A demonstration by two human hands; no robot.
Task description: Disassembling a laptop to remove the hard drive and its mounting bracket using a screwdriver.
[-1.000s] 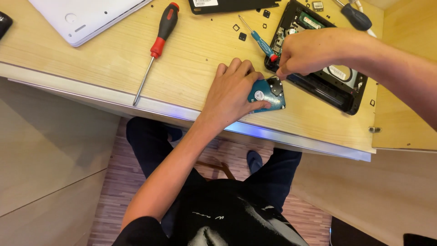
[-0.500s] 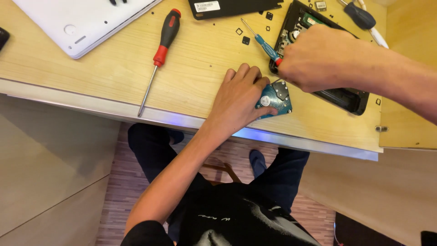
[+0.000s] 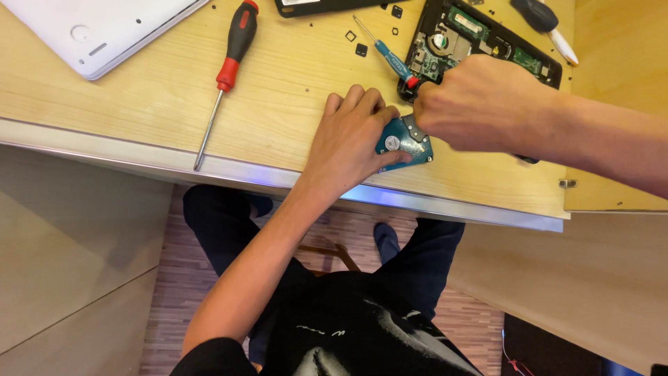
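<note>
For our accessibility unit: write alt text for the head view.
A left hand presses a hard drive on a wooden desk while the right hand works a small blue screwdriver. A red screwdriver lies nearby.

A light wooden desk (image 3: 292,90) bears a red-handled screwdriver (image 3: 226,73), a white laptop (image 3: 97,28), an opened black laptop base (image 3: 480,42) and a small blue hard drive (image 3: 407,143).

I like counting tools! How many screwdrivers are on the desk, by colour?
Red and black screwdriver: 1
Blue screwdriver, thin: 1
Black and white screwdriver, top right, only partly in view: 1
Total: 3
</note>
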